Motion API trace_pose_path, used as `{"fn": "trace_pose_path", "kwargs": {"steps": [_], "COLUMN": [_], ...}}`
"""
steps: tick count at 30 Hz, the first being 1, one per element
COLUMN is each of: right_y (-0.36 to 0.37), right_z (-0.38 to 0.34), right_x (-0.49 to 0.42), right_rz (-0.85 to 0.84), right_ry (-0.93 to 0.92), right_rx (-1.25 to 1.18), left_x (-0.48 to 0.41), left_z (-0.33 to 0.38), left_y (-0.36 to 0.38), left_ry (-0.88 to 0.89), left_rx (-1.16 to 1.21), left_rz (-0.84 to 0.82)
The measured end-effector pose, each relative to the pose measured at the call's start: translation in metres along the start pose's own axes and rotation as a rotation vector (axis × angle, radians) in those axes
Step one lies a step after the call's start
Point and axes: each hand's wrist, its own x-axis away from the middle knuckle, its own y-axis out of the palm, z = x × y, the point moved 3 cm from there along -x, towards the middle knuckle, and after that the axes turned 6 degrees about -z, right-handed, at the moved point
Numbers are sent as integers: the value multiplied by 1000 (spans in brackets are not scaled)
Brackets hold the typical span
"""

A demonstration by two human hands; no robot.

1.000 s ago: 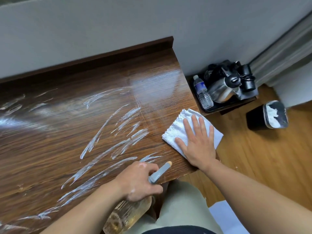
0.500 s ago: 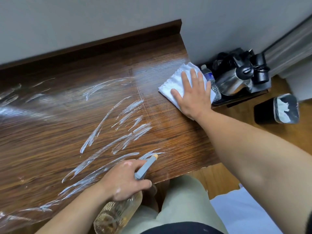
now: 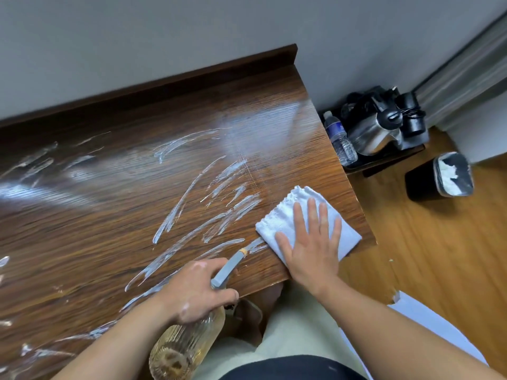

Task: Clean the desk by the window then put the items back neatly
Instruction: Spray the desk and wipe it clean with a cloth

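Note:
The dark wooden desk (image 3: pixel 115 204) is streaked with white foam smears across its middle and left. A folded white cloth (image 3: pixel 285 223) lies near the desk's front right corner. My right hand (image 3: pixel 310 248) presses flat on the cloth with straight, spread fingers. My left hand (image 3: pixel 194 292) grips the neck of a clear ribbed spray bottle (image 3: pixel 183 349) at the desk's front edge, and the bottle's grey nozzle (image 3: pixel 230 267) points toward the cloth.
On the floor to the right of the desk stands a black tray (image 3: pixel 384 160) with a water bottle (image 3: pixel 338 138), a steel kettle (image 3: pixel 373 130) and black cups. A black bin (image 3: pixel 439 178) with white waste stands nearby. A grey wall runs behind the desk.
My right hand slid the cloth away to the desk's far right edge, then back toward the front right corner. My left hand with the spray bottle stayed at the front edge.

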Motion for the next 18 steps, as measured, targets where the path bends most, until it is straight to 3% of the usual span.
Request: {"fn": "trace_pose_path", "kwargs": {"steps": [11,18], "right_y": [3,-17], "right_z": [-15,-12], "right_x": [-2,-86], "right_rz": [18,42], "right_ry": [240,308], "right_rx": [-48,-91], "left_x": [10,0], "left_z": [-16,-16], "left_y": [2,0], "left_ry": [-2,-11], "left_rx": [-15,-1], "left_rz": [-36,-27]}}
